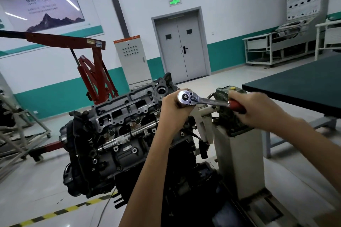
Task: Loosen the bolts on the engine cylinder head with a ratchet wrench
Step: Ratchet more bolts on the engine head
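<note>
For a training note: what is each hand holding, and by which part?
Both hold the chrome ratchet wrench: the left hand wraps below its round head, the right hand grips its red handle.

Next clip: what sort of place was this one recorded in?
Likely an automotive training workshop: a bare engine mounted on a stand, a red hoist behind it, and a parts display board by the far wall.

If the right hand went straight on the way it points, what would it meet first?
Likely the left hand, which holds the ratchet wrench at its head; the bare shank lies between. Depth is unclear.
</note>
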